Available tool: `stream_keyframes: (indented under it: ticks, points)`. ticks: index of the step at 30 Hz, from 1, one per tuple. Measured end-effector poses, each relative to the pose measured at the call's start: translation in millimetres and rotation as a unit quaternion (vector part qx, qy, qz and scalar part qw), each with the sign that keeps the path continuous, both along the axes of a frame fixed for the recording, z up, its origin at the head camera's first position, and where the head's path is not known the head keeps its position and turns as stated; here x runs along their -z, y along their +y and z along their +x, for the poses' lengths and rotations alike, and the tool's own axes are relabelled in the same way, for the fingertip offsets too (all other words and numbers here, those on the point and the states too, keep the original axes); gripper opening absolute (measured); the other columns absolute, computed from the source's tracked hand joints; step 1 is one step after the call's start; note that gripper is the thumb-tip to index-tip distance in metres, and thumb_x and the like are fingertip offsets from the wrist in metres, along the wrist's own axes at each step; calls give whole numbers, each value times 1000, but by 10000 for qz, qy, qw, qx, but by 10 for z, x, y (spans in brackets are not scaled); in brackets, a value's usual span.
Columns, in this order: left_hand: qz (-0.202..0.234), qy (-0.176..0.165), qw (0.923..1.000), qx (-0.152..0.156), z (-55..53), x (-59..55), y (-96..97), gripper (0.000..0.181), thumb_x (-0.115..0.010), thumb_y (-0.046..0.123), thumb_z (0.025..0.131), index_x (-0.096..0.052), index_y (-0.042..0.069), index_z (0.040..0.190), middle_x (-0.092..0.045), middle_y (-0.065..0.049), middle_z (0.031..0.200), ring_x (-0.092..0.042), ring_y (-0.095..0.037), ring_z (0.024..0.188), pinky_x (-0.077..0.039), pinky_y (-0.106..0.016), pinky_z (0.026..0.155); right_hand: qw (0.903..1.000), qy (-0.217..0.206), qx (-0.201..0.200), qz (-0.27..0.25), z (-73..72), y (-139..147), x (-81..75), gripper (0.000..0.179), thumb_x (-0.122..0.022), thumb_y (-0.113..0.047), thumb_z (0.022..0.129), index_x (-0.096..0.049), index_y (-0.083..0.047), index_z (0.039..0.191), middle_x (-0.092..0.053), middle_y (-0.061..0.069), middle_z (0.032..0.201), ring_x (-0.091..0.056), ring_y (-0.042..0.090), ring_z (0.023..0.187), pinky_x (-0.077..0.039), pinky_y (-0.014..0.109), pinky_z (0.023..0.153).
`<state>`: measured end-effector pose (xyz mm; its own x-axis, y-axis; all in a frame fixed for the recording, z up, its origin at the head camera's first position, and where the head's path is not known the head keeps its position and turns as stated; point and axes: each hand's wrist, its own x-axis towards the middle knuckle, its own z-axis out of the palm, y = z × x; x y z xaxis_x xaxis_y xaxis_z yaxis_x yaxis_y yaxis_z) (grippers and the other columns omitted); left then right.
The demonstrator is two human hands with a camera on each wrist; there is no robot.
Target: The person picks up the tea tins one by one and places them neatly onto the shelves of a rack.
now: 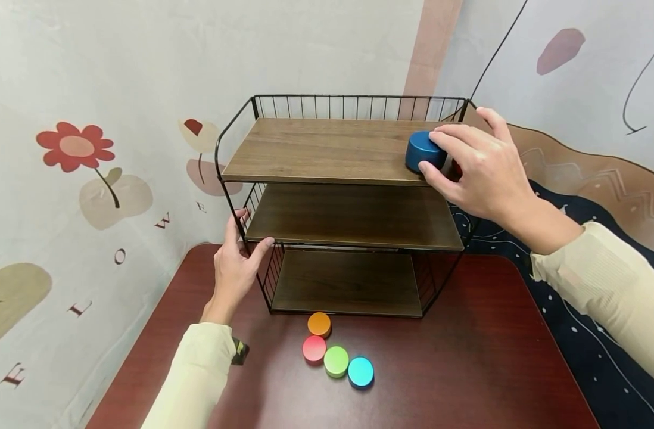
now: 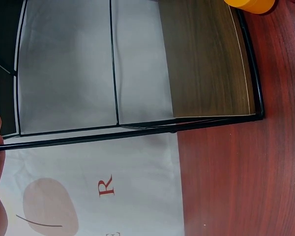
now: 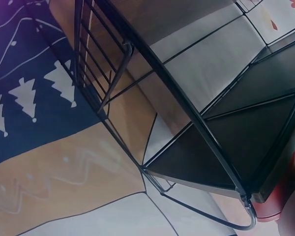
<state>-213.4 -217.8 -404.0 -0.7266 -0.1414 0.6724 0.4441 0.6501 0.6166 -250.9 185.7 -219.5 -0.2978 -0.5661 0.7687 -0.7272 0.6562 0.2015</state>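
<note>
A three-tier shelf rack (image 1: 327, 217) with wooden boards and a black wire frame stands on the table. My left hand (image 1: 233, 268) grips its left side at the middle tier, thumb on the front edge and fingers round the wire. At the top tier's right end, my right hand (image 1: 479, 164) pinches a blue round tin (image 1: 419, 152) between thumb and fingers. Something red (image 1: 457, 168) shows under that palm, mostly hidden; the right wrist view has a red round thing (image 3: 280, 194) by the hand. The blue tin's contact with the board cannot be told.
Before the rack lie small round lidded pieces: orange (image 1: 319, 325), red (image 1: 314, 349), green (image 1: 336, 361) and light blue (image 1: 361, 372). The reddish-brown table (image 1: 466, 369) has a patterned cloth (image 1: 579, 333) beyond its right edge. A printed wall covering (image 1: 327, 47) hangs behind.
</note>
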Motion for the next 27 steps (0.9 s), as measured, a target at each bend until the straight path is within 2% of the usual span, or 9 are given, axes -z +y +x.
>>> stream_keyframes:
  ticks: [5,11,15,22,27]
  points:
    - [10,-37,10000,-3,2,-17,6,69,-78,26,88,-42,18,146,-53,0,146,-56,-18,55,-36,-20,53,9996,294,32,-47,40,0,-31,47,-59,-33,94,-67,6,119,-68,25,115,-65,43,97,-21,52,115]
    - [-39,-78,10000,-45,18,-20,8,69,-79,26,88,-42,18,146,-54,-1,145,-53,-15,50,-36,-20,51,9965,461,-241,-654,141,-26,-46,47,-62,-36,91,-69,2,118,-68,23,115,-63,43,101,-24,52,114]
    - [-18,-86,10000,-39,24,-23,5,69,-79,27,88,-42,19,146,-55,-3,145,-53,-15,50,-36,-19,51,9943,480,-353,-889,227,-35,-50,50,-58,-43,94,-70,0,118,-69,22,114,-63,41,103,-27,51,112]
    - [36,-92,10000,5,38,-24,-2,68,-78,25,88,-42,17,146,-54,-5,145,-59,-17,57,-39,-18,55,9894,454,-595,-1245,370,-71,29,51,-59,-45,94,-72,0,114,-71,20,111,-63,40,98,-39,47,104]
    - [15,-124,9999,-4,41,-24,-6,69,-78,27,88,-42,19,146,-54,-2,145,-56,-17,54,-37,-19,52,9866,524,-779,-1331,456,-116,99,52,-59,-46,95,-72,0,112,-71,21,108,-64,40,96,-42,47,102]
